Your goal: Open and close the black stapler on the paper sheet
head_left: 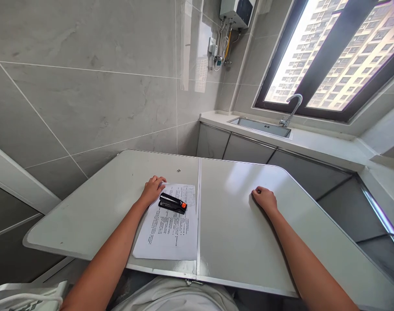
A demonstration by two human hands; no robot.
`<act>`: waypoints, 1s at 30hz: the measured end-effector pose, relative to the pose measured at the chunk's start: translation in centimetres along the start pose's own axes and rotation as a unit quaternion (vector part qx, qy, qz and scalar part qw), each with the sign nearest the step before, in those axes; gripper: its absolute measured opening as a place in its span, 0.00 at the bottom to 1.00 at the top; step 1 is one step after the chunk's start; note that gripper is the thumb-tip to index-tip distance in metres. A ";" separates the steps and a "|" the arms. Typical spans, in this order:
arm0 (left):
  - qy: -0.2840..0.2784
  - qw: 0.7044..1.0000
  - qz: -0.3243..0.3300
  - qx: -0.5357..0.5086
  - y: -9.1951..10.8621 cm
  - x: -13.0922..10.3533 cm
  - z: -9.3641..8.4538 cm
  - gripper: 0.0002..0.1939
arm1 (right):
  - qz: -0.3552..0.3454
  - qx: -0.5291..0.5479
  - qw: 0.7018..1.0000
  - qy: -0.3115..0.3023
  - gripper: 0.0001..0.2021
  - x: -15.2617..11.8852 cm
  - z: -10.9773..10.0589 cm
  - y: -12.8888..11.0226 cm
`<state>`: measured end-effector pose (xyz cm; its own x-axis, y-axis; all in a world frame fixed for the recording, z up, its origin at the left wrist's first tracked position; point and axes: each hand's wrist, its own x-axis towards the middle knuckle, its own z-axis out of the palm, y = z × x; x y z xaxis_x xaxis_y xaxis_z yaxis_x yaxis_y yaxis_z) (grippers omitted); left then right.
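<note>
A sheaf of white printed paper [164, 242] lies on the left half of the table, its right edge close to the centre seam. On its upper part rests a black stapler [173, 203] with an orange-red patch at its right end; neither hand touches it. My left hand [154, 190] lies at the paper's upper left corner, fingers loosely spread and nothing seen in its grasp. On the table's right half, my right hand [265, 198] rests as a loose fist, with no object visible in it. Two tiny metal pieces, perhaps staples [179, 170], lie beyond the paper.
The pale folding table [236, 242] has a metal-edged seam down the middle. Behind it runs a white counter [326, 144] with a sink [262, 127] and a faucet [294, 110] below a window. A grey tiled wall [87, 103] stands at the left.
</note>
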<state>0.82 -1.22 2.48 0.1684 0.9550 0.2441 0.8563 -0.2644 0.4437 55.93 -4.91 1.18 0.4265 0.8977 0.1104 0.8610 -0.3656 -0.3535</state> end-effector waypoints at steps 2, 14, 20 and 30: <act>-0.002 1.000 -0.002 0.000 0.0 0.0 0.0 0.12 | -0.002 0.004 1.000 -0.003 0.12 -0.1 0.0 -0.1; -0.001 1.000 0.017 0.015 -0.3 0.2 0.3 0.10 | -0.037 0.064 0.997 0.022 0.10 -1.2 -0.1 -2.5; 0.002 1.000 0.019 -0.004 -0.3 0.1 0.5 0.11 | -0.240 0.193 0.950 -0.048 0.13 -7.0 2.3 -11.6; 0.015 0.999 0.009 -0.050 0.1 -0.1 -0.2 0.11 | -0.299 0.344 0.866 -0.206 0.13 -11.7 4.4 -21.8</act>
<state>0.80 -1.38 2.72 0.1670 0.9459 0.2781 0.7995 -0.2951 0.5233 30.92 -6.34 3.54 -0.2960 0.9392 0.1741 0.4652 0.3009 -0.8325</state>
